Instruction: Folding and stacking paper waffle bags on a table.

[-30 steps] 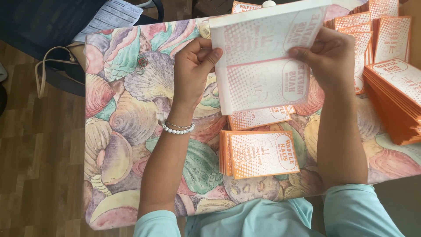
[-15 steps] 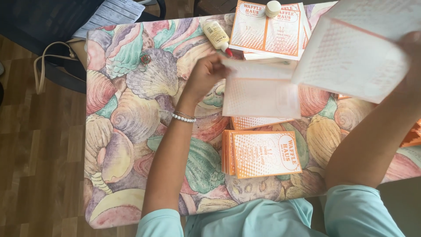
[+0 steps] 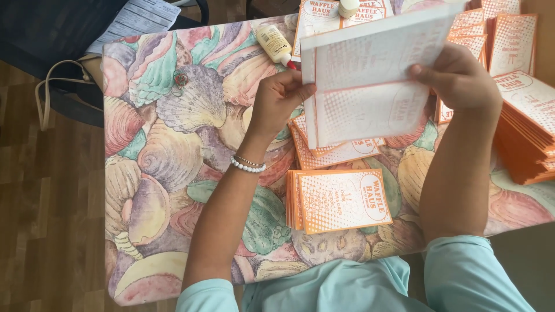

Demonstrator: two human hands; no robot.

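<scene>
My left hand (image 3: 280, 99) and my right hand (image 3: 459, 78) together hold up a white and orange printed paper sheet (image 3: 370, 78), folded or doubled, above the table. The left hand grips its left edge, the right hand its right edge. Beneath it lie a few loose orange cards (image 3: 335, 153). Nearer to me sits a neat stack of orange printed cards (image 3: 338, 199) on the shell-patterned tablecloth (image 3: 167, 150). A bead bracelet is on my left wrist.
A tall stack of orange cards (image 3: 526, 136) stands at the right edge, with more cards (image 3: 503, 34) behind it. A glue bottle (image 3: 274, 43) lies at the back. A dark chair with papers (image 3: 139, 17) and a bag strap (image 3: 46, 92) stand at the left.
The right hand, which had swung a sheet out to the right, has come back. Both hands now hold the sheet together in front of me.
</scene>
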